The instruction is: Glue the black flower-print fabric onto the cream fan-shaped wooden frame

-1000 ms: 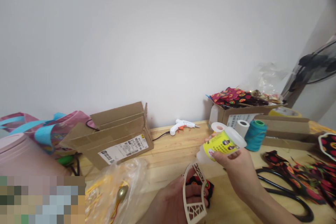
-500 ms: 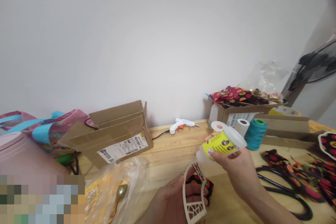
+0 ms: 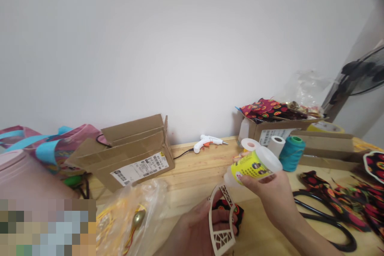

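My left hand (image 3: 190,228) is closed on a pale wooden fan-shaped frame (image 3: 223,241) with cut-out lattice at both ends; its fingers show through the middle opening. Black fabric with a red and orange pattern (image 3: 239,218) shows behind the frame; I cannot tell whether the hand touches it. My right hand (image 3: 274,192) grips a translucent glue bottle (image 3: 253,166) with a yellow label. The bottle is tilted, its narrow end down to the left, just above the frame's upper end. Whether glue comes out is too small to see.
A white glue gun (image 3: 207,143) lies near the wall beside a cardboard box (image 3: 141,164). Thread spools (image 3: 290,154) stand behind my right hand, near a fabric-filled box (image 3: 258,132). Black-handled scissors (image 3: 327,222) and fabric scraps (image 3: 357,204) lie right; a plastic bag (image 3: 150,196) lies left.
Almost nothing differs. The bottle has turned very slightly in my right hand; the frame and my left hand stay where they were.
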{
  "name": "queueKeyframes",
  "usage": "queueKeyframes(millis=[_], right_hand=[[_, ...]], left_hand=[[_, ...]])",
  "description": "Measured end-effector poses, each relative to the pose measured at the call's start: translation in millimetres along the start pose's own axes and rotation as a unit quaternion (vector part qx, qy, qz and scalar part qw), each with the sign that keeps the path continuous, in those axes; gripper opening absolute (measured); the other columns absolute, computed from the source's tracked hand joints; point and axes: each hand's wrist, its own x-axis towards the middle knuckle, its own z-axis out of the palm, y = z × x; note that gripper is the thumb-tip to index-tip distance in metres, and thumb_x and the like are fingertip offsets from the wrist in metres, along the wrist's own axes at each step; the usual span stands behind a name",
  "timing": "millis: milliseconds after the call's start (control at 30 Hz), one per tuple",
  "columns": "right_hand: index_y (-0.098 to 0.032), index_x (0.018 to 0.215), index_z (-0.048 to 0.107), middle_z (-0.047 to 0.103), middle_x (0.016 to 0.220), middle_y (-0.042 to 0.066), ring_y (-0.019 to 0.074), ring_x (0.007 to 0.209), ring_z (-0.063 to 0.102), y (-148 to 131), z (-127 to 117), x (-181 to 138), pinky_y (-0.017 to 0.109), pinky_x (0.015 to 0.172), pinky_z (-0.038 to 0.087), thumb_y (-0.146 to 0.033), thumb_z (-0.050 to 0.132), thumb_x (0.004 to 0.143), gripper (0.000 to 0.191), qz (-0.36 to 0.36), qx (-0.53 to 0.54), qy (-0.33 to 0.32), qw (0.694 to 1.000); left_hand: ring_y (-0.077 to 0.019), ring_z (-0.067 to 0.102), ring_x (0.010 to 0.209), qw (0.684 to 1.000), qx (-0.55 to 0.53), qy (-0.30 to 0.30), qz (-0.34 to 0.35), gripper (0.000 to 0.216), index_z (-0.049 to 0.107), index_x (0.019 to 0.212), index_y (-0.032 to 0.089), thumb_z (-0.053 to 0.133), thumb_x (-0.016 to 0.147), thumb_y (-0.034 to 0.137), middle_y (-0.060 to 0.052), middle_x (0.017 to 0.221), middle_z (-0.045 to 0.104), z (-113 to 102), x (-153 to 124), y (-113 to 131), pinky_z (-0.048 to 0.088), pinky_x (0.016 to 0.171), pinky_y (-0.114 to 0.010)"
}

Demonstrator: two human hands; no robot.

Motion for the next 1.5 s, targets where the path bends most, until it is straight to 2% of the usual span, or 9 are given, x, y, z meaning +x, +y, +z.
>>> queueKeyframes(millis=[200, 467, 733, 833, 1033, 1267, 1400, 1500], right_hand=[[-0.014, 0.072, 0.061, 0.067, 0.073, 0.006, 0.0218, 0.068, 0.061, 0.0, -2.7, -1.5, 0.029, 0.06, 0.052, -0.025, 0.072, 0.052, 0.025, -0.005, -0.032, 0.007, 0.999], [-0.015, 0.075, 0.062, 0.067, 0.073, 0.006, 0.0216, 0.067, 0.061, -1.6, -1.0, -3.3, 0.029, 0.06, 0.051, -0.025, 0.072, 0.051, 0.028, -0.018, -0.021, 0.006, 1.0], [-0.014, 0.073, 0.061, 0.067, 0.076, 0.007, 0.0221, 0.069, 0.061, 2.9, -4.4, -1.8, 0.03, 0.061, 0.051, -0.028, 0.071, 0.053, 0.027, -0.015, -0.057, 0.017, 0.998], [-0.014, 0.074, 0.062, 0.067, 0.077, 0.007, 0.0216, 0.069, 0.061, 3.6, -3.8, -2.0, 0.029, 0.061, 0.051, -0.027, 0.072, 0.053, 0.027, -0.013, -0.049, 0.013, 0.999], [-0.014, 0.072, 0.061, 0.067, 0.075, 0.007, 0.0233, 0.071, 0.061, 2.0, -2.5, -1.9, 0.031, 0.061, 0.052, -0.028, 0.072, 0.052, 0.026, -0.014, -0.052, 0.025, 0.998], [-0.014, 0.076, 0.062, 0.067, 0.076, 0.006, 0.0214, 0.068, 0.062, 2.1, 0.0, -3.8, 0.029, 0.061, 0.052, -0.026, 0.072, 0.052, 0.029, -0.011, -0.024, 0.02, 0.999], [-0.014, 0.073, 0.062, 0.067, 0.076, 0.007, 0.0222, 0.07, 0.061, 4.2, -2.0, -1.8, 0.03, 0.061, 0.051, -0.025, 0.072, 0.053, 0.025, -0.01, -0.031, 0.025, 0.999], [-0.014, 0.079, 0.062, 0.067, 0.077, 0.007, 0.0219, 0.072, 0.061, 4.1, -1.8, -1.8, 0.029, 0.063, 0.051, -0.024, 0.071, 0.054, 0.028, -0.013, -0.015, 0.024, 1.0]], left_hand=[[-0.0185, 0.059, 0.077, 1.0, -0.006, 0.015, -0.003, 0.034, 0.052, 0.108, 0.014, 0.036, 0.081, 0.028, -0.012, 0.087, 0.063, 1.8, -0.7, 0.8, 0.035, 0.07, -0.028], [-0.0204, 0.057, 0.083, 1.0, 0.005, 0.006, -0.003, 0.035, 0.049, 0.111, 0.015, 0.036, 0.081, 0.027, -0.013, 0.094, 0.062, 1.7, -1.7, 0.0, 0.034, 0.074, -0.031], [-0.0198, 0.059, 0.08, 1.0, 0.007, 0.011, 0.004, 0.036, 0.049, 0.111, 0.013, 0.036, 0.081, 0.028, -0.014, 0.092, 0.063, 0.7, -0.5, -1.2, 0.034, 0.072, -0.029], [-0.0204, 0.058, 0.082, 1.0, 0.01, 0.004, 0.003, 0.033, 0.05, 0.109, 0.014, 0.036, 0.081, 0.026, -0.014, 0.092, 0.063, 0.3, -0.9, -1.6, 0.034, 0.072, -0.03], [-0.0203, 0.058, 0.078, 1.0, 0.007, 0.03, 0.003, 0.035, 0.048, 0.111, 0.015, 0.039, 0.08, 0.028, -0.013, 0.088, 0.063, 1.3, -0.7, -1.0, 0.036, 0.069, -0.031], [-0.0197, 0.058, 0.08, 1.0, 0.005, 0.021, -0.014, 0.033, 0.049, 0.109, 0.016, 0.038, 0.08, 0.026, -0.012, 0.091, 0.062, 1.2, -0.7, -0.1, 0.036, 0.07, -0.031], [-0.0198, 0.058, 0.078, 1.0, 0.008, 0.025, -0.004, 0.035, 0.047, 0.112, 0.016, 0.035, 0.081, 0.027, -0.013, 0.089, 0.063, 0.8, -0.1, -0.8, 0.036, 0.068, -0.031], [-0.0202, 0.058, 0.079, 1.0, 0.002, 0.018, -0.001, 0.035, 0.047, 0.112, 0.015, 0.035, 0.081, 0.026, -0.013, 0.089, 0.063, 0.5, 0.3, -1.5, 0.036, 0.068, -0.03]])
